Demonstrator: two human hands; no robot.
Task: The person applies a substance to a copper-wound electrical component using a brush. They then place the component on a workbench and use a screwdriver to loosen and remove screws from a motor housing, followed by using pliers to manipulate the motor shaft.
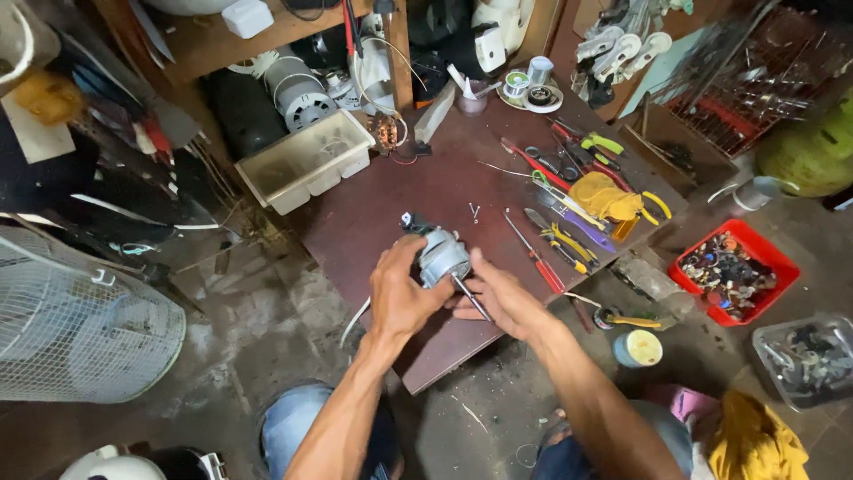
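The motor housing (442, 255) was silver-grey with a black rear end; the low table (373, 209) was dark reddish-brown; the divided tray (306, 161) was cream-white; the parts bin (734, 272) was bright red; the cloth (602, 196) among the tools was mustard yellow; the screwdriver (536, 256) had a red handle; the fan guard (75, 324) was white wire mesh; the gas cylinder (813, 147) was light green.

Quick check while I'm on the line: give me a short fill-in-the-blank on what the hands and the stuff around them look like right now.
1. Both hands grip a small grey ____, the left hand wrapped around its side.
2. The right hand is beside the thin metal ____ sticking out of the fan motor.
3. The tray of small parts on the floor is ____ in colour.
4. The screwdrivers and pliers lie on the person's ____ side of the wooden board.

Missing words: motor; shaft; red; right
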